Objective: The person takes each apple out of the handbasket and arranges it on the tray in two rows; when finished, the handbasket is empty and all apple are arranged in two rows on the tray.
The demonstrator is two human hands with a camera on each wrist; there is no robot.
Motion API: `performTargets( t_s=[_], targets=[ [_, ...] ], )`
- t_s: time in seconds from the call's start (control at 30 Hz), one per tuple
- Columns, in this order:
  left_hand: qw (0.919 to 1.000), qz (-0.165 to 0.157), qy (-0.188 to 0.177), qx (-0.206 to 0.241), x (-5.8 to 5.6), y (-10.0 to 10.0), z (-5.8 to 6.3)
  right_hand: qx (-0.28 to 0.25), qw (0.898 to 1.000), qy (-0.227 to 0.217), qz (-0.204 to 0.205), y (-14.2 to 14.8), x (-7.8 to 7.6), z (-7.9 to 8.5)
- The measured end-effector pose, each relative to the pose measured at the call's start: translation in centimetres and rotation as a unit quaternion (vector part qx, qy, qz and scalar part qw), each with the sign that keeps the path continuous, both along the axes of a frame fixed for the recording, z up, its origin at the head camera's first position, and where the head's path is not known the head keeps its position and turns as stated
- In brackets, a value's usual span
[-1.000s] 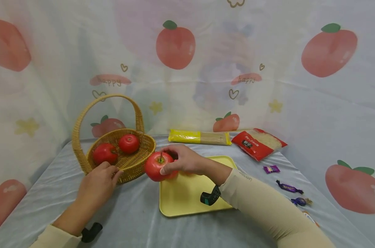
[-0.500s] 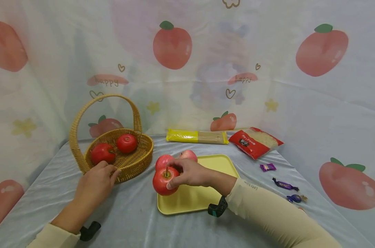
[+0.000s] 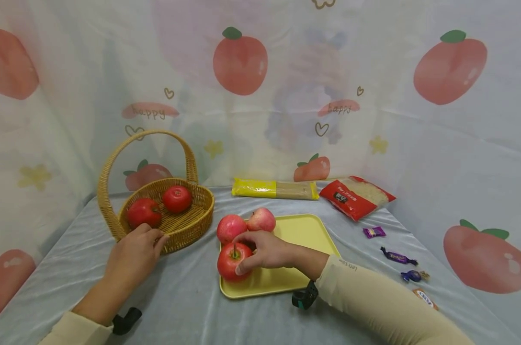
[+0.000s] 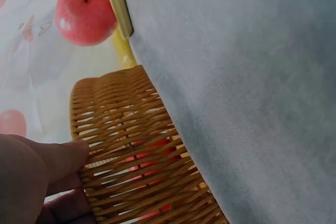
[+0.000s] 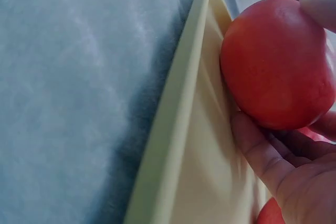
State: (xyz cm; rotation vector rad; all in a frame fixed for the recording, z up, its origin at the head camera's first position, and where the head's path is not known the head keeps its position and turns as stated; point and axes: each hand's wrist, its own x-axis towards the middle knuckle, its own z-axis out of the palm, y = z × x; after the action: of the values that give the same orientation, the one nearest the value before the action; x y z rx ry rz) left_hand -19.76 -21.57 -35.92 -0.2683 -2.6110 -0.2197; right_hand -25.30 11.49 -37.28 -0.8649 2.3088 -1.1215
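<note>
My left hand (image 3: 133, 258) pinches the near rim of the wicker basket (image 3: 187, 235), which has a tall arched handle. Two red apples (image 3: 177, 199) lie inside it. In the left wrist view, thumb and fingers sit at the edge of the woven wall (image 4: 126, 124). My right hand (image 3: 266, 251) holds a red apple (image 3: 229, 262) with its stem up, over the near left part of the yellow tray (image 3: 286, 282). Seen from the right wrist, this apple (image 5: 278, 66) is close against the tray's inside. Behind it, two pinker apples (image 3: 231, 228) rest at the tray's far left corner.
Toward the back lie a yellow pack of noodles (image 3: 275, 189) and a red bag (image 3: 356, 197) with a clear window. Several small wrapped candies (image 3: 398, 256) run down the right side of the grey cloth (image 3: 178, 306). A fruit-printed curtain (image 3: 260, 120) hangs behind and at both sides.
The right hand has carried its apple from beside the basket rightward and down to the tray, uncovering the two pinker apples. The left hand keeps its hold on the basket rim.
</note>
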Motion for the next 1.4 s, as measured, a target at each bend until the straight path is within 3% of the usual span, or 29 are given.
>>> performTargets(
  t_s=[0.57,0.87,1.4],
  targets=[
    [0.9999,-0.008,0.013,0.001,0.1,-0.1,-0.2,0.026,0.996,0.070,0.046,0.6,0.1,0.7],
    [0.9996,-0.011,0.023,0.009,0.2,-0.1,-0.3,0.003,0.999,0.031,0.027,1.7,-0.2,2.1],
    [0.9996,-0.011,0.025,0.009,0.0,-0.2,-0.4,-0.018,0.994,0.111,0.001,0.8,-1.4,4.7]
  ],
)
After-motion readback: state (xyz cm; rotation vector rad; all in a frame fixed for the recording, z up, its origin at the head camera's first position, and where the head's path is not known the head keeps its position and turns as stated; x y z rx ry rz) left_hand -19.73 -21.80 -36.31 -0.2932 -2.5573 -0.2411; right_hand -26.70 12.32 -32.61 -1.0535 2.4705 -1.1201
